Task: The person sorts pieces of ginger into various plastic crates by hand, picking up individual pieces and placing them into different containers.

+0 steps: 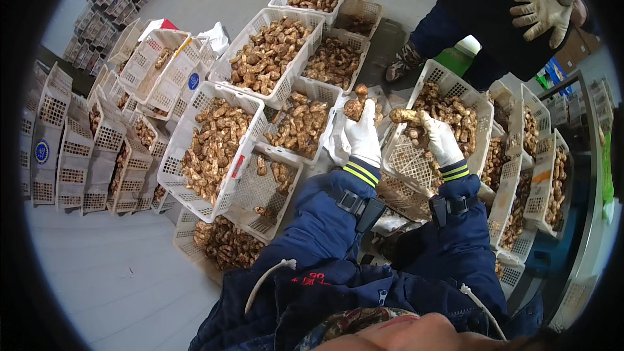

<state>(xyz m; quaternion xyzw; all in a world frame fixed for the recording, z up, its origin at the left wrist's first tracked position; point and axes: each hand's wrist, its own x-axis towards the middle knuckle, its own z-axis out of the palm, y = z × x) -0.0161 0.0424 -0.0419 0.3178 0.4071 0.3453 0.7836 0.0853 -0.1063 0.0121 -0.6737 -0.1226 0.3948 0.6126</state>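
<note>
My left hand (363,139) wears a white glove and is closed around a few brown mushrooms (353,109), their rounded caps sticking up past the fingers. In my right hand (442,140), also gloved, I grip one pale, thick-stemmed mushroom (405,116) that points left toward the other hand. Beneath the right hand is a white perforated plastic crate (390,156), with mushrooms (451,114) heaped in its far part and its lattice bottom showing at the near end. To the left of my left hand, another crate holds pale mushrooms (300,124).
Crates heaped with mushrooms stand at left, such as one large crate (168,168) on top of others. More filled crates (538,180) line the right. A co-worker's gloved hand (543,19) is at upper right. Stacked crates (105,14) stand at far left.
</note>
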